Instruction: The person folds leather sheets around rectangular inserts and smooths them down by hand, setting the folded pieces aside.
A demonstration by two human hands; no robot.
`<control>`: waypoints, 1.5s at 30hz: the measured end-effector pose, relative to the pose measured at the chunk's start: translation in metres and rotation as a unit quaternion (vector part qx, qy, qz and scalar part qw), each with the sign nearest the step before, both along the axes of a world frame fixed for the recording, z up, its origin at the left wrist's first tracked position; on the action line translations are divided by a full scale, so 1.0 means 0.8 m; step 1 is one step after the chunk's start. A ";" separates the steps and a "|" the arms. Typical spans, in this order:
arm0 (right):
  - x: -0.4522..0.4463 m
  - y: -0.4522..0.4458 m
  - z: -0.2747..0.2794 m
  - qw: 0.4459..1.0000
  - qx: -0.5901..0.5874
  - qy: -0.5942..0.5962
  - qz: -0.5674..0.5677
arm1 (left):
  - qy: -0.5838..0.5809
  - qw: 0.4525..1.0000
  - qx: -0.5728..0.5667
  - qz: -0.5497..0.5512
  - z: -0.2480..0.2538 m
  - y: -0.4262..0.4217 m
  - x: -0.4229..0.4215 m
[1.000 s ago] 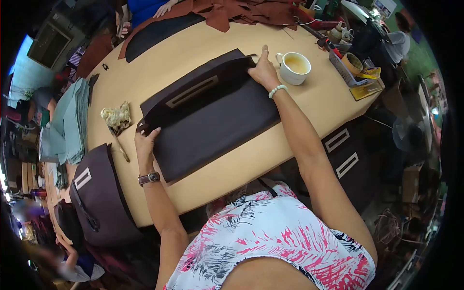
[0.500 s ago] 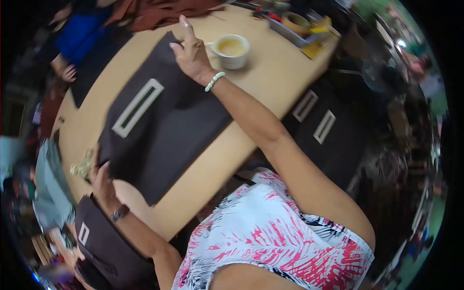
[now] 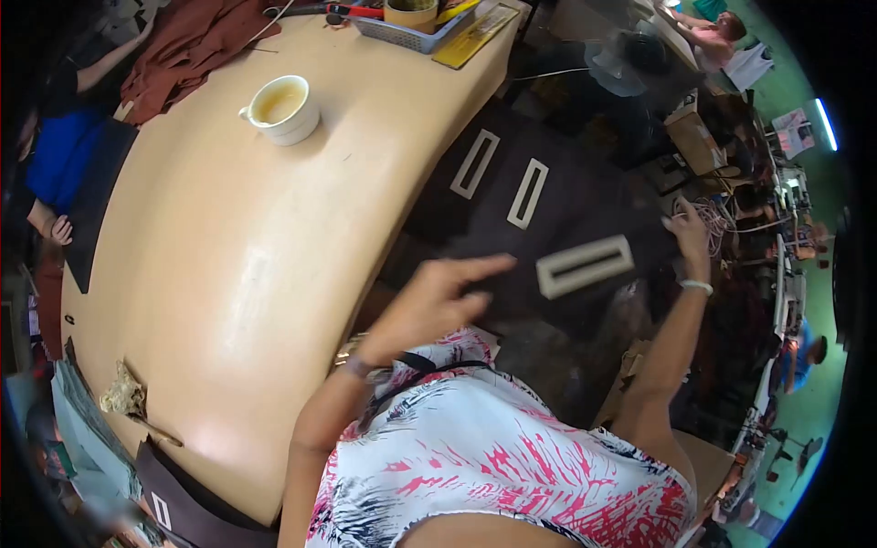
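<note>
A dark brown piece [image 3: 639, 215] with a pale rectangular frame [image 3: 586, 266] is off the table, over other dark pieces with two similar frames [image 3: 475, 164]. At its far right edge, my right hand [image 3: 692, 236] has its fingers on the material. My left hand [image 3: 429, 306] is at the near left side of the piece, slightly blurred, index finger stretched out and thumb apart. Whether its fingertips touch the piece is hard to tell.
On the table [image 3: 247, 219] stand a cup [image 3: 290, 114], a basket of tools [image 3: 406, 36] and a crumpled lump with a stick [image 3: 123, 393]. Reddish-brown material [image 3: 187, 55] lies at the back, near another person's hand [image 3: 60, 230]. Another dark piece [image 3: 187, 498] hangs at lower left.
The dark piece has moved off the table to the right with my hands. My left hand has crossed past the table edge. The view has turned right.
</note>
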State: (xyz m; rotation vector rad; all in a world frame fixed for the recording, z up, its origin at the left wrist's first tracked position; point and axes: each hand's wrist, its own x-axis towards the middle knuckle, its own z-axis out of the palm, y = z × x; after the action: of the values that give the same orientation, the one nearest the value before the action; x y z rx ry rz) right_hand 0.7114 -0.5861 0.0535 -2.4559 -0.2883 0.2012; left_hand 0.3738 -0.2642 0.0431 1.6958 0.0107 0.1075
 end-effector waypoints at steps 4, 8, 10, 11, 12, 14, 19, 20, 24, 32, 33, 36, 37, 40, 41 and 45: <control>0.072 -0.133 0.046 0.999 -0.005 -0.047 0.001 | 0.055 0.977 -0.161 -0.130 -0.018 -0.085 0.060; 0.148 -0.093 0.048 0.986 -0.080 -0.123 0.080 | 0.017 0.974 -0.214 -0.072 -0.078 -0.136 0.083; 0.170 -0.036 0.015 0.981 -0.041 -0.138 0.130 | 0.048 0.969 -0.242 0.001 -0.111 -0.139 0.089; 0.180 -0.006 -0.008 0.972 -0.072 -0.164 0.151 | 0.064 0.964 -0.257 0.039 -0.126 -0.140 0.093; 0.187 0.020 -0.036 0.961 -0.104 -0.187 0.172 | 0.119 0.963 -0.237 0.036 -0.143 -0.139 0.092; 0.200 0.059 -0.103 0.948 -0.126 -0.206 0.209 | 0.217 0.952 -0.216 0.021 -0.172 -0.133 0.087; 0.165 0.154 -0.166 0.944 -0.234 -0.162 0.166 | 0.314 0.916 -0.236 -0.086 -0.198 -0.126 0.084; 0.166 0.161 -0.176 0.937 -0.251 -0.179 0.165 | 0.308 0.915 -0.236 -0.107 -0.197 -0.126 0.087; 0.167 0.191 -0.198 0.919 -0.291 -0.219 0.152 | 0.267 0.921 -0.244 -0.143 -0.214 -0.132 0.089; 0.076 0.252 -0.180 0.945 -0.074 -0.303 0.099 | 0.312 0.928 -0.156 -0.131 -0.180 -0.095 0.070; 0.054 0.266 -0.166 0.935 -0.020 -0.330 0.124 | 0.286 0.942 -0.099 -0.146 -0.188 -0.090 0.063; -0.039 0.322 -0.114 0.886 0.152 -0.384 0.211 | 0.190 0.965 -0.133 -0.124 -0.110 -0.042 0.030; -0.079 0.344 -0.094 0.875 0.209 -0.373 0.228 | 0.174 0.965 -0.161 -0.111 -0.084 -0.024 0.015; -0.209 0.414 -0.049 0.837 0.347 -0.325 0.270 | 0.052 0.960 -0.274 0.003 -0.024 0.024 -0.049; -0.244 0.435 -0.045 0.825 0.358 -0.309 0.309 | 0.041 0.958 -0.273 0.076 -0.003 0.039 -0.079; -0.398 0.492 -0.023 0.761 0.395 -0.192 0.478 | -0.091 0.847 -0.215 0.477 0.025 0.062 -0.218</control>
State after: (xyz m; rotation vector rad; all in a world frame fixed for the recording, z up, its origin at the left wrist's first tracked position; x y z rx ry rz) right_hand 0.3930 -0.1924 0.0354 -1.2880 -1.4700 -0.0227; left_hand 0.1996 -0.2144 0.0635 1.0841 0.6943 0.9411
